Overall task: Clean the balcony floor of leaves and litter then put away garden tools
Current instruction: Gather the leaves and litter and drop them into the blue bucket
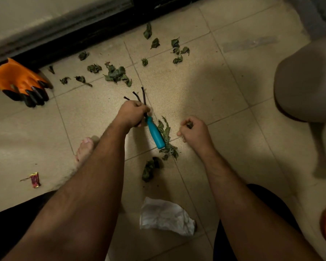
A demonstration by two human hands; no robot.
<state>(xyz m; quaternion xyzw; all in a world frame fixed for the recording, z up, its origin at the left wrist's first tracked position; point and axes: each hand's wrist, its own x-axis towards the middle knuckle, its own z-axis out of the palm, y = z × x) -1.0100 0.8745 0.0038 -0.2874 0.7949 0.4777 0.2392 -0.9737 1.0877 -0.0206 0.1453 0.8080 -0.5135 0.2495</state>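
Left hand (132, 112) is gripping the hand rake (151, 127) at its metal neck, teal handle trailing over leaves (166, 136); right hand (195, 129) is clenching a leaf scrap. Tiled floor (224, 87) is carrying an orange glove (17, 80), wrapper (34, 179), and crumpled paper (166, 216).

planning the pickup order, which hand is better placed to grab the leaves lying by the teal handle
Right. The right hand sits beside the leaves by the rake's teal handle, already gripping a leaf scrap. The left hand grips the rake's metal neck.
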